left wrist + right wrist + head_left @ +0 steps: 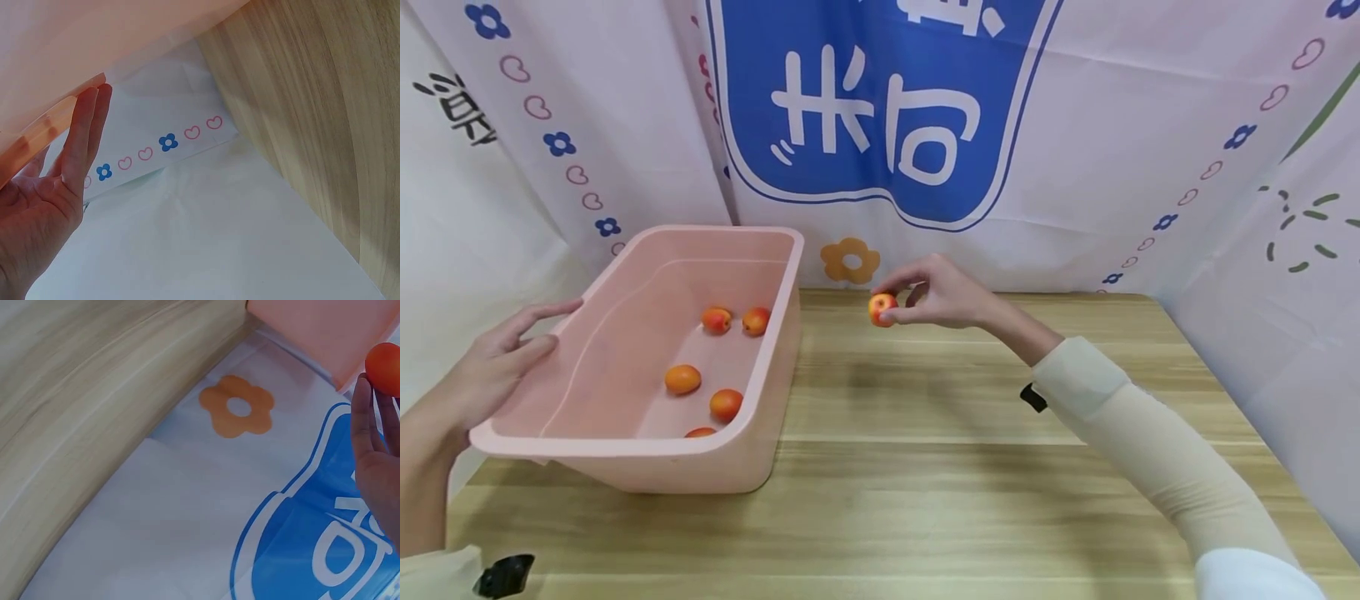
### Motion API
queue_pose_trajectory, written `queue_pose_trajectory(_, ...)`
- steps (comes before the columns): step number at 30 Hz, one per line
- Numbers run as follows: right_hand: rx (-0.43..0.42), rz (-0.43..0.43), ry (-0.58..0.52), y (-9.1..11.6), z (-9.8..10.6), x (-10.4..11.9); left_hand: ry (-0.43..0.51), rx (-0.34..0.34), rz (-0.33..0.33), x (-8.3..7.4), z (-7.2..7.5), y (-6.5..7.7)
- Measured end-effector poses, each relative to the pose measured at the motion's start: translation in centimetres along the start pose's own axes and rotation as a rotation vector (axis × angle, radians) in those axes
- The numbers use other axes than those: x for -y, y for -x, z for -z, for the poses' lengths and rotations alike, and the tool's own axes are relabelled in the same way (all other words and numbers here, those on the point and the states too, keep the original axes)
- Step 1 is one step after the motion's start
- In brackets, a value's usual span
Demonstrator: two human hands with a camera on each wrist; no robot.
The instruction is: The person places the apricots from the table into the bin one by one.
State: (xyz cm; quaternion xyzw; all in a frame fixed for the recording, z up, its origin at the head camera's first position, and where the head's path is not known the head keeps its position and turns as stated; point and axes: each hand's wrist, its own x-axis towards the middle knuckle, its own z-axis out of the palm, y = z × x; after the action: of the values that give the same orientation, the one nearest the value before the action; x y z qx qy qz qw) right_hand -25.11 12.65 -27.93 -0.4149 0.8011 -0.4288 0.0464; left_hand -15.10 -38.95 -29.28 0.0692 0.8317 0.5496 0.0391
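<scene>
My right hand (943, 292) pinches an apricot (882, 309), orange with a red blush, between thumb and fingertips, held up over the table to the right of a pink plastic tub (786, 367). The right wrist view shows that apricot (382, 367) at the fingertips. At the tub's left rim, my left hand (493, 367) grips the edge, thumb on the inner side. In the left wrist view its fingers (81, 134) lie straight along the outside, under the rim. Several apricots (682, 379) lie on the tub's floor, one partly hidden by the near rim.
The tub stands on the left of a wood-grain table (910, 500). Behind hangs a white cloth (1075, 167) with a blue panel (880, 117) and an orange flower print, close to the table's back edge. White sheets enclose both sides.
</scene>
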Motion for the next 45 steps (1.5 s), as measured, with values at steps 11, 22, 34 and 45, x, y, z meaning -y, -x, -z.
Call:
queue_pose_trajectory(11, 0.005, 0.09, 0.013, -2.6, -1.2, 2.5, 0.014, -0.003, -0.015, -0.2, -0.3, 0.2)
queue_pose_trajectory(22, 0.011, 0.167, -0.057, -5.5, -2.8, 4.5, 0.034, -0.003, -0.037, -0.2, -0.3, 0.3)
queue_pose_trajectory(34, 0.049, 0.12, -0.08, -8.8, -5.1, 5.9, -0.024, -0.016, -0.021, 0.3, 0.1, -0.1)
queue_pose_trajectory(45, 0.126, 0.06, -0.159, -11.9, -8.2, 6.1, 0.032, -0.006, -0.034, 0.0, -0.3, 0.1)
